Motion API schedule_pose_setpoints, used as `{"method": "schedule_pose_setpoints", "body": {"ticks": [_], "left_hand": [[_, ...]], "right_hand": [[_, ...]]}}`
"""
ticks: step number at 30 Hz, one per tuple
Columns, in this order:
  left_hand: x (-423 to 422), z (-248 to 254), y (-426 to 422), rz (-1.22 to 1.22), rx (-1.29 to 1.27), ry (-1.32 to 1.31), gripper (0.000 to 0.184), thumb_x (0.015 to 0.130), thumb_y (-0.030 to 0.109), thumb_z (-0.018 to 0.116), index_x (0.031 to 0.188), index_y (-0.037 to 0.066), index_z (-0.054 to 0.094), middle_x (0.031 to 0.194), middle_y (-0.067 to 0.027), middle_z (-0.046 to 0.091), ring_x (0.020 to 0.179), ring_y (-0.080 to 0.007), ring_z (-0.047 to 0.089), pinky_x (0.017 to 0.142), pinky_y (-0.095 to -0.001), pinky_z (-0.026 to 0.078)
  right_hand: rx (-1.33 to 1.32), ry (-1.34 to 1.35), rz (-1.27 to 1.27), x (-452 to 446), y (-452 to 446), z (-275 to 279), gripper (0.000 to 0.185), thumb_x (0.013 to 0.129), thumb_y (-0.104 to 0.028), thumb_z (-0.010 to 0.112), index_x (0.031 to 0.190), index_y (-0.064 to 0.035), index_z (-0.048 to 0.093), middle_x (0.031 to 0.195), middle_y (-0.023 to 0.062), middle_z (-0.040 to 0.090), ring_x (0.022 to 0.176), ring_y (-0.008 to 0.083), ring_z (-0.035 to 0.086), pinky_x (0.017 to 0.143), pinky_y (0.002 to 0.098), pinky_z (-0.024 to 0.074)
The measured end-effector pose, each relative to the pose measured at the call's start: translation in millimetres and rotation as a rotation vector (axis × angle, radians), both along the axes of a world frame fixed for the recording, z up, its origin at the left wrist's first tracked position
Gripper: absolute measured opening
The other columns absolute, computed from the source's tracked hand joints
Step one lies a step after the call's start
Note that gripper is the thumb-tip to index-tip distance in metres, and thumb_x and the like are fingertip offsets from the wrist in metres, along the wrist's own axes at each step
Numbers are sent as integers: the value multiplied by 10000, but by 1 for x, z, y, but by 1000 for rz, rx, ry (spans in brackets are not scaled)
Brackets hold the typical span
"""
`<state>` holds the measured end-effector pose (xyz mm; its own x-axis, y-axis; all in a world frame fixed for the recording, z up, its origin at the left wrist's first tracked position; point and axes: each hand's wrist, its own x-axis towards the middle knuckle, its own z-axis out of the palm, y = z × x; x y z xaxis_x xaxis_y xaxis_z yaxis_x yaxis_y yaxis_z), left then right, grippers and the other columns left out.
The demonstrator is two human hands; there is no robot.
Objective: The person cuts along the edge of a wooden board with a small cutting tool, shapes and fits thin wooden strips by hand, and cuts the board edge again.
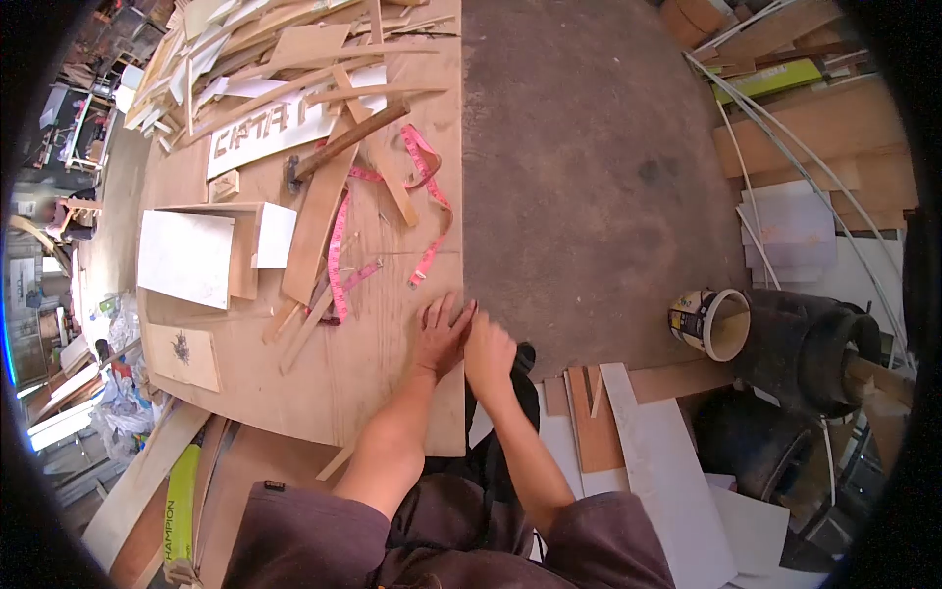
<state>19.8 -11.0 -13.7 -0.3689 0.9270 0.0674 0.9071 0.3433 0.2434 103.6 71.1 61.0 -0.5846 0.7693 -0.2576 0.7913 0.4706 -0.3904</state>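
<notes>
My left hand [442, 336] lies on the bench [402, 393] by its edge, fingers slightly spread; my right hand [491, 355] is curled beside it, and I can't tell whether it pinches anything. If that edge is rough, sliding along it could splinter my bare fingers. Farther up, the pink tape [338, 257] loops among loose strips [319, 221], so a tug might snag and drag them. Beyond, the hammer [353, 140] lies across strips, and a knock could shift it
</notes>
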Motion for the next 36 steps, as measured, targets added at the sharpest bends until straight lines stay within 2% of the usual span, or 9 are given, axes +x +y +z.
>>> {"method": "schedule_pose_setpoints", "body": {"ticks": [4,7,14,18,20,23,30,34,36], "left_hand": [[4,2,1,36,71,-89,495,872,270,618,1361,219,562,1415,-142,456,1295,-303,405,1080,-505,275],[1,10,2,-3,11,32,492,869,261,619,1356,220,567,1411,-143,457,1292,-302,405,1085,-504,264],[3,8,4,23,66,-77,494,873,238,607,1363,217,559,1428,-141,442,1303,-300,394,1087,-499,261],[5,12,2,10,20,-17,472,877,250,609,1347,210,575,1423,-147,442,1294,-298,397,1081,-493,271],[-3,13,5,-15,-36,14,462,879,258,610,1337,209,583,1423,-150,441,1292,-300,397,1079,-492,277],[3,10,4,20,75,-55,457,882,263,620,1335,213,583,1408,-151,455,1292,-307,401,1077,-486,283],[0,18,6,7,60,-31,428,879,236,628,1306,213,607,1376,-140,488,1267,-290,433,1070,-475,294],[2,17,6,31,82,-88,439,874,227,632,1311,217,602,1377,-135,488,1279,-283,433,1072,-474,295],[4,14,3,26,83,-82,442,874,231,628,1315,218,600,1382,-132,484,1278,-284,431,1073,-476,294]], "right_hand": [[-264,-203,-103,34,-27,65,63,876,-88,565,898,-34,540,768,233,658,739,404,678,617,471,546],[-43,-26,-26,1,0,-1,129,923,-102,506,1002,-24,570,783,209,693,730,382,708,617,469,571],[-239,-187,-146,35,-24,58,132,941,-116,478,965,-23,569,774,208,689,706,393,696,612,475,564],[-4,-25,-24,-15,9,-2,100,932,-127,508,939,-33,542,746,197,685,690,363,706,591,443,568],[37,-5,5,-9,7,8,101,932,-133,512,959,-39,532,734,191,685,695,336,714,595,429,572],[-257,-229,-85,28,-26,59,74,907,-86,524,946,-26,540,777,241,679,732,386,693,617,475,547],[-110,-6,-68,3,1,16,70,900,-90,549,916,-23,536,751,204,659,760,398,685,629,488,548],[-280,-234,-71,28,-26,73,127,909,-85,523,1007,-7,547,776,199,685,726,373,699,625,446,567],[-222,-145,-75,20,-15,42,136,908,-93,533,1008,-1,544,794,224,684,736,385,696,629,466,565]]}}
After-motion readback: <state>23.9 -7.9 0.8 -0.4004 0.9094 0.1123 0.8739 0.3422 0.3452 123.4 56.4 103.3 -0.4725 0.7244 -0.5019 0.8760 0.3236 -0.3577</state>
